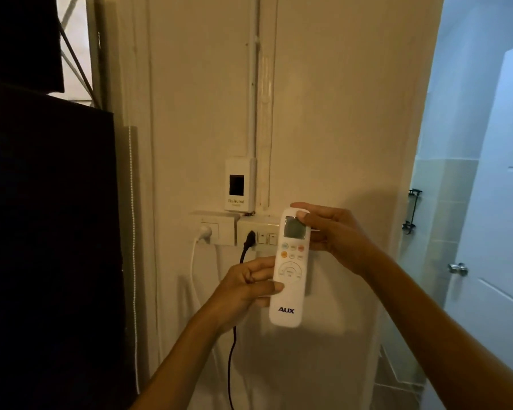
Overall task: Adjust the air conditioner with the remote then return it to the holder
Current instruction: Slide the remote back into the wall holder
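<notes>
A white AUX remote (pixel 289 291) with a grey screen and round buttons is held upright in front of the cream wall. My left hand (pixel 246 288) grips its left side at mid-height, thumb on the front edge. My right hand (pixel 332 235) pinches its top end, thumb on the corner of the screen. Just right of the remote a shadowed edge shows on the wall (pixel 309 287); I cannot tell whether it is the holder. The air conditioner is not in view.
A National breaker box (pixel 239 184) sits above a socket with a white plug (pixel 205 232) and a socket-and-switch plate with a black plug (pixel 251 238); their cords hang down. A dark cabinet (pixel 48 232) stands left. A door with a knob (pixel 457 268) is right.
</notes>
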A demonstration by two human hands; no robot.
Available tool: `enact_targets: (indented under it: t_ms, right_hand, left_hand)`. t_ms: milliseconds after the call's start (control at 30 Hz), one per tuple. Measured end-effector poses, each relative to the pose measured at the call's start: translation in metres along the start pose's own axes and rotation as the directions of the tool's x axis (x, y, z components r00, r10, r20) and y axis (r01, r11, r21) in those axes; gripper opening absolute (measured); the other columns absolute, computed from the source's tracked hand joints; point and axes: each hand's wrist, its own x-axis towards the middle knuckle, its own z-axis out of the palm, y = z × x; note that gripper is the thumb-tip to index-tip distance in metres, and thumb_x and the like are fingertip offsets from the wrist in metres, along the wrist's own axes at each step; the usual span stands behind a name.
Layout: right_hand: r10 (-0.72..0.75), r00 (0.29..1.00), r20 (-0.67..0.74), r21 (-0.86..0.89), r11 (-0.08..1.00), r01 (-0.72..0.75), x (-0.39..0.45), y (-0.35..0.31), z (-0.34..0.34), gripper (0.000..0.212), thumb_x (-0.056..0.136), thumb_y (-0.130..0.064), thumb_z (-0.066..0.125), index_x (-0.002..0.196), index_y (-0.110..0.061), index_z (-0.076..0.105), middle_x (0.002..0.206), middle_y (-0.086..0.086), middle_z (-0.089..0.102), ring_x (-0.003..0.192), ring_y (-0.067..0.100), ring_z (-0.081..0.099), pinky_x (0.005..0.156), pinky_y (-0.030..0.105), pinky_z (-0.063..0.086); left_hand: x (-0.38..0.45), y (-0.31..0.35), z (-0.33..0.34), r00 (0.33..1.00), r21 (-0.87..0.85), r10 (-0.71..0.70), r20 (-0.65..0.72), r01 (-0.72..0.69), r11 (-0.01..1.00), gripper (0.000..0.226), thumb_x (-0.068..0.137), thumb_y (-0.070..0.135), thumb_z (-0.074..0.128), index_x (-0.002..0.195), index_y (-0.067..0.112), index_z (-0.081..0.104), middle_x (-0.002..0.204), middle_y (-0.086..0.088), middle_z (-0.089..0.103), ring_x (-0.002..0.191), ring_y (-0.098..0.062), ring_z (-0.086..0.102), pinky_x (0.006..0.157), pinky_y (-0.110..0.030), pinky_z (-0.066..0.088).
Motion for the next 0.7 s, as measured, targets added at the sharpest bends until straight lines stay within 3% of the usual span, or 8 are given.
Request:
enact_targets:
  t_ms: [233, 400, 700]
  right_hand:
    - [0.023, 0.998, -0.064, -0.011, 1.0, -0.024, 0.022, 0.022, -0.03, 0.026, 0.084, -0.013, 0.064, 0.109, -0.014, 0.069, 0.083, -0.002, 0.078, 0.077, 0.018, 0.074, 0.058, 0.025, 0.057]
    - [0.025, 0.997, -0.079, -0.056, 0.998, -0.029, 0.039, 0.024, -0.051, 0.019, 0.084, -0.013, 0.064, 0.098, -0.023, 0.072, 0.077, -0.003, 0.077, 0.073, 0.014, 0.073, 0.058, 0.025, 0.057]
    - [0.008, 0.995, -0.095, -0.126, 0.992, -0.02, 0.058, 0.036, -0.077, 0.021, 0.086, -0.012, 0.062, 0.104, -0.019, 0.07, 0.091, 0.006, 0.073, 0.077, 0.016, 0.073, 0.064, 0.029, 0.059]
  left_hand:
    - [0.048, -0.021, 0.001, 0.997, -0.007, -0.048, 0.066, 0.049, 0.999, 0.044, 0.083, -0.003, 0.061, 0.112, 0.03, 0.065, 0.111, 0.003, 0.073, 0.109, -0.023, 0.066, 0.086, -0.04, 0.058]
    - [0.077, -0.03, 0.009, 0.996, -0.054, -0.065, 0.068, 0.069, 0.996, 0.042, 0.084, -0.005, 0.059, 0.111, 0.027, 0.065, 0.108, 0.004, 0.074, 0.107, -0.021, 0.067, 0.082, -0.036, 0.059]
    - [0.107, -0.04, 0.018, 0.996, -0.083, -0.086, 0.037, 0.089, 0.993, 0.04, 0.083, -0.006, 0.06, 0.111, 0.022, 0.065, 0.105, 0.002, 0.075, 0.102, -0.02, 0.069, 0.078, -0.033, 0.061]
